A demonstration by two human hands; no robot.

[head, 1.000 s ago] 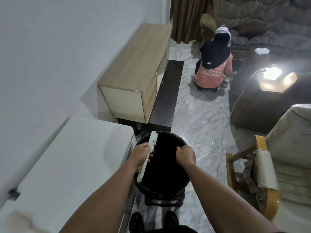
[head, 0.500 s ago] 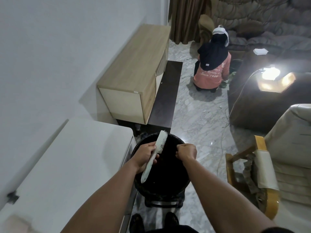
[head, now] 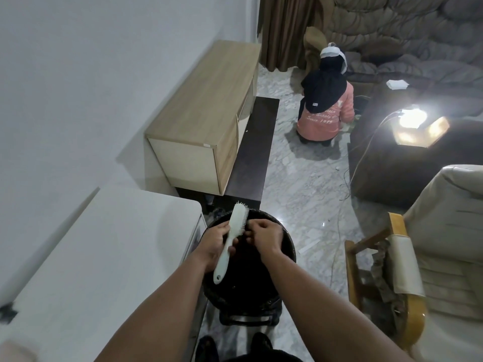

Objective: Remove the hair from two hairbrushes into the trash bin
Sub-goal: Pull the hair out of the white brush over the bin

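Hairbrush (head: 233,236), white, sits over the black trash bin (head: 286,246), head pointing away from the person, bristles facing right. Left hand (head: 215,242) grips its handle near the neck, fingers curled round it. Right hand (head: 264,232) is closed at the bristle side, fingertips pinched together against the brush; whether hair is between them cannot be told. White table (head: 104,257) stands just left of the bin.

A grey marble floor (head: 300,184) fills the middle of the frame. On it stand a black trash bin (head: 282,273) at lower centre and a wooden cabinet (head: 203,121) at upper left.
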